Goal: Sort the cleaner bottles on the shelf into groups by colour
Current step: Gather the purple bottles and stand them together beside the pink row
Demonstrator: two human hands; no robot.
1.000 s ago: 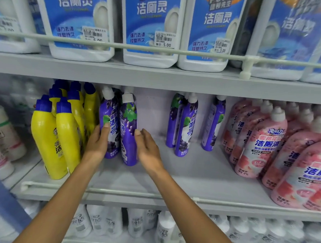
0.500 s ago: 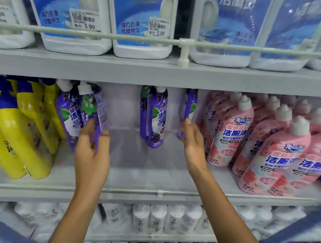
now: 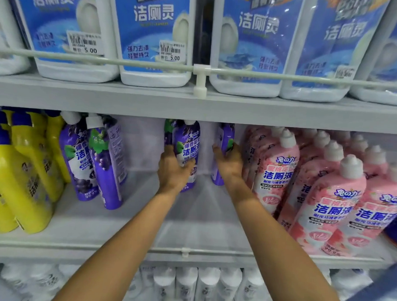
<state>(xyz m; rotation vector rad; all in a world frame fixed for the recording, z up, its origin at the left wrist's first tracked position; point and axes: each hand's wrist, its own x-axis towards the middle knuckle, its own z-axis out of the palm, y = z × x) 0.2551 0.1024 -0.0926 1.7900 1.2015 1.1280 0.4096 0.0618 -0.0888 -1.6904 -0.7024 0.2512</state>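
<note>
On the middle shelf [image 3: 124, 224] stand yellow bottles [image 3: 18, 187] with blue caps at the left, two purple bottles [image 3: 93, 163] beside them, and pink bottles [image 3: 328, 198] at the right. In the gap at the back stand more purple bottles. My left hand [image 3: 172, 169] grips the front purple bottle [image 3: 188, 147] of a pair there. My right hand [image 3: 229, 163] grips a single purple bottle [image 3: 225, 138] next to the pink group; its lower half is hidden by my hand.
Large white bottles with blue labels [image 3: 153, 33] fill the upper shelf behind a rail [image 3: 200, 70]. White bottles [image 3: 197, 286] stand on the shelf below. A low rail [image 3: 183, 252] runs along the middle shelf's front edge.
My left hand left the two purple bottles by the yellow group and moved right onto the purple pair at the back. My right hand closed round the single purple bottle by the pink group.
</note>
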